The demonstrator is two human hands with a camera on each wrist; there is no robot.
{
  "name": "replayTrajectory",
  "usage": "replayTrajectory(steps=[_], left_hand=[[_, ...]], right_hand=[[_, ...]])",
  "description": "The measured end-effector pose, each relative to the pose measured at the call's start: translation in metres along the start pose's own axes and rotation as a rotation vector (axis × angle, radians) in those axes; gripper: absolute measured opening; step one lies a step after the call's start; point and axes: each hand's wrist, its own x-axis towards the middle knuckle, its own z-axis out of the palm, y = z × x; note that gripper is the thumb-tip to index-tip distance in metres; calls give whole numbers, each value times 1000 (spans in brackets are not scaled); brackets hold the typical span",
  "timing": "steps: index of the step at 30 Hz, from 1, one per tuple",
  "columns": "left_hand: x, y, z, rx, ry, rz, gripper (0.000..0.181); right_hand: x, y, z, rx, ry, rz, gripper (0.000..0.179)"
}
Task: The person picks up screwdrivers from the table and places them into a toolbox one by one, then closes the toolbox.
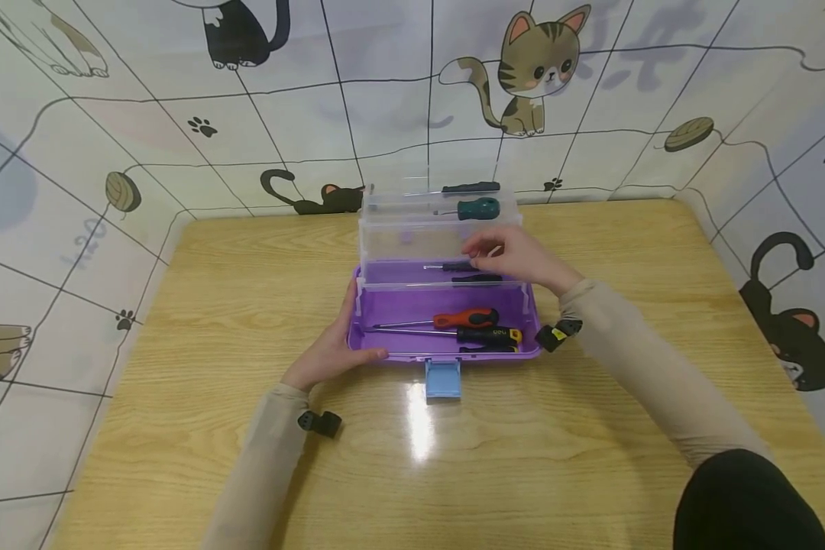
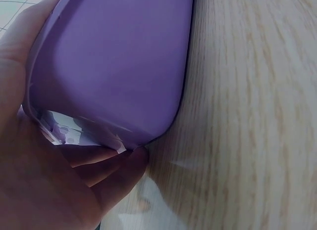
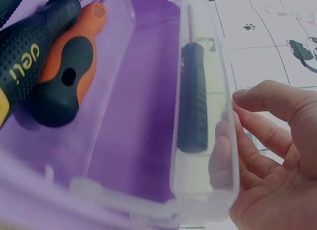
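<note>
A purple toolbox stands unfolded on the table, with clear tiered trays raised at its back. My left hand grips its left end, thumb at the front rim and fingers round the corner. Over the lower tray is my right hand, its fingertips right at the clear wall and nothing visible between them. A small dark-handled screwdriver lies in that tray. In the base are a red-and-black screwdriver and a black-and-yellow screwdriver.
The upper tray holds a green-handled screwdriver and a black-handled tool. A blue latch hangs open at the box's front. The wooden table meets cat-patterned walls behind and at both sides.
</note>
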Motion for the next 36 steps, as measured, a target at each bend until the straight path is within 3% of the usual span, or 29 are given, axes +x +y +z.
replayTrajectory(steps=[10,12,17,19,29,32,36], left_hand=[[2,1,0,-8,0,20,118],[2,1,-1,-4,0,14,118],[8,-27,1,11,13,5,122],[11,-39,1,21,22,10,123],[13,-40,0,60,32,40,125],[15,-39,-1,88,41,79,125],[14,-33,-5,184,74,113,120]], right_hand=[[-12,0,-11,9,93,36,21],[-17,-10,-13,14,104,46,21],[-22,-8,-17,28,148,61,19],[-23,2,-18,30,175,72,18],[-35,11,-23,27,227,137,18],[-40,10,-24,35,241,151,17],[-47,-2,-24,50,248,170,17]])
